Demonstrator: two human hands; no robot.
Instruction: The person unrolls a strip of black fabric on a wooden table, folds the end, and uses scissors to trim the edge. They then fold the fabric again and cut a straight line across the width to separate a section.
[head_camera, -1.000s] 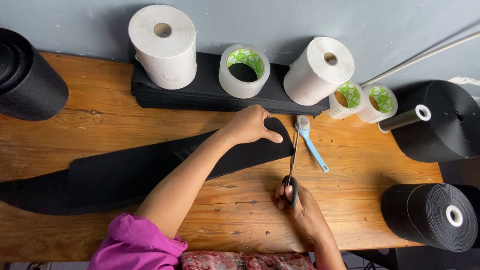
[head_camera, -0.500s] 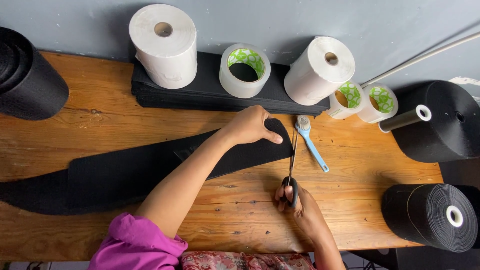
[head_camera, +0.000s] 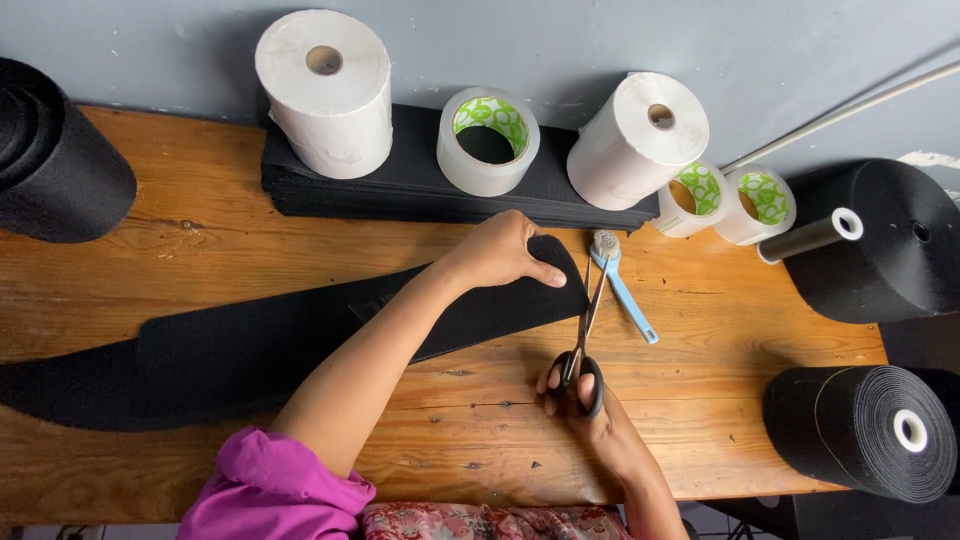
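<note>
Black felt strip (head_camera: 250, 350) under flat left hand (head_camera: 500, 250); right hand (head_camera: 585, 405) gripping steel scissors (head_camera: 585, 335).

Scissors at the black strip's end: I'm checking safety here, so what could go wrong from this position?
1. The left hand presses the strip right beside the scissors; its fingertips could get nicked.
2. The strip is held only near its end, so it may shift and the cut wander.
3. The blue tool lies by the blades and could snag or be knocked.
</note>
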